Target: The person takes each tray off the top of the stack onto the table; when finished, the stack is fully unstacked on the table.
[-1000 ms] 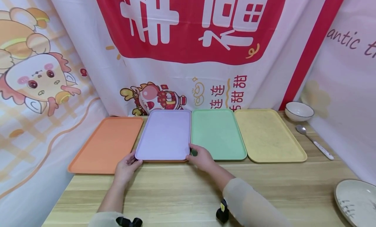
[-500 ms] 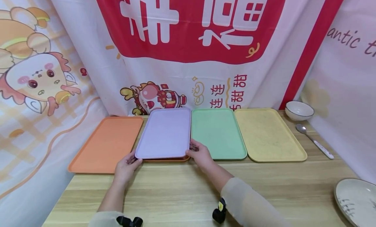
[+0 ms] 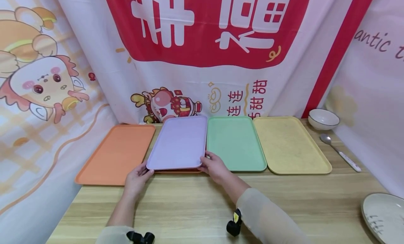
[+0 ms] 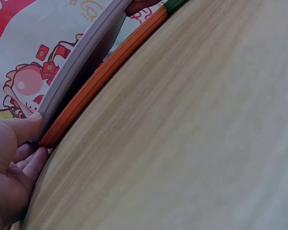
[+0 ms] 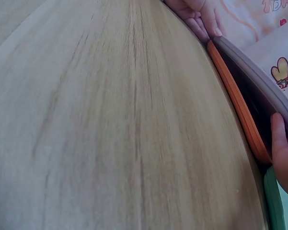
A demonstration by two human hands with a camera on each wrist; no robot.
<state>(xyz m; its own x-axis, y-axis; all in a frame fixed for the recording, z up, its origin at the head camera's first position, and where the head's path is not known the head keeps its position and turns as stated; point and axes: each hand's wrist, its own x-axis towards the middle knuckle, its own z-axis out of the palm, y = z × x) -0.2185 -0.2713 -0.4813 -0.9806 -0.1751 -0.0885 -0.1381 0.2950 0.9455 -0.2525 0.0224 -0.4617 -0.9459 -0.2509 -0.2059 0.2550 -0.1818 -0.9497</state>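
Whereas a second ago the lilac rectangular plastic tray (image 3: 180, 143) lay flat on the orange tray beneath it (image 4: 93, 90), its near edge now stands clear of that tray, tilted upward. Left hand (image 3: 136, 178) pinches the near left corner, thumb on top, fingers curled under. Right hand (image 3: 216, 168) pinches the near right corner likewise, beside the green rectangular tray (image 3: 235, 142).

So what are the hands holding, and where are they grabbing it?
The purple tray, by its two near corners: left hand at the near left corner, right hand at the near right, lifting that edge off an orange tray underneath.
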